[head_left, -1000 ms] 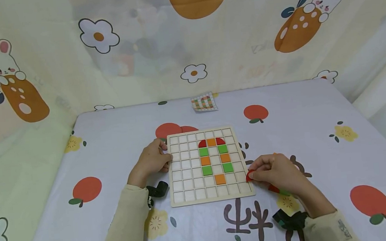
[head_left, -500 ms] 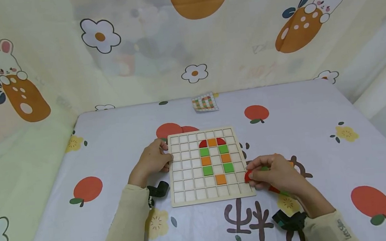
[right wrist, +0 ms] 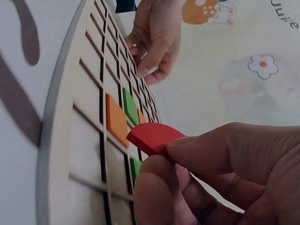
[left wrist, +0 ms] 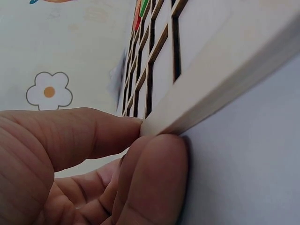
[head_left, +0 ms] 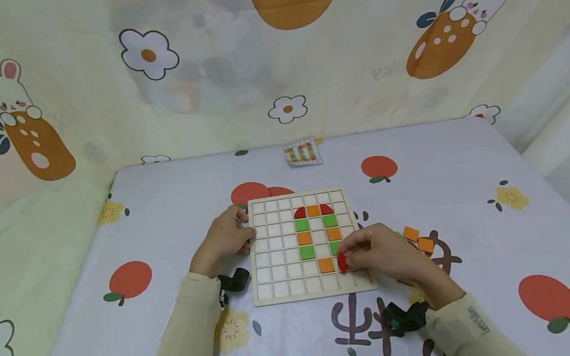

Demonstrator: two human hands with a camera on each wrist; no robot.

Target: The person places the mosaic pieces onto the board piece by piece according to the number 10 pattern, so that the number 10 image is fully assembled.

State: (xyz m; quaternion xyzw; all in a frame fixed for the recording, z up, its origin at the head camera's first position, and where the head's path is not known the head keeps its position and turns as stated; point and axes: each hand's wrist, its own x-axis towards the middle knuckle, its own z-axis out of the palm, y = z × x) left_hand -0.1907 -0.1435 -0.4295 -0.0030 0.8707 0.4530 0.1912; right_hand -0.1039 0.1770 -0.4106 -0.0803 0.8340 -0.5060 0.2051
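Note:
A square wooden grid board [head_left: 316, 296] lies on the table, with red rounded pieces and orange and green square tiles set in its right half. My left hand [head_left: 223, 235] holds the board's left edge; in the left wrist view the thumb and a finger pinch its rim [left wrist: 211, 86]. Between thumb and finger, my right hand [head_left: 385, 251] pinches a red quarter-circle piece [right wrist: 152, 137]. That piece is over the board's lower right cells, just right of the lowest orange tile [head_left: 326, 265]. The right hand covers part of the board's right edge.
Loose orange tiles [head_left: 425, 245] lie right of the board, with a bit of green beside them, partly behind the right hand. A small printed pattern card [head_left: 303, 151] lies at the table's back edge. Behind it hangs a patterned curtain [head_left: 217, 104].
My right hand has moved left from the board's right edge to over its lower right cells, carrying the red piece. Loose orange tiles came into sight. The left hand stays in place.

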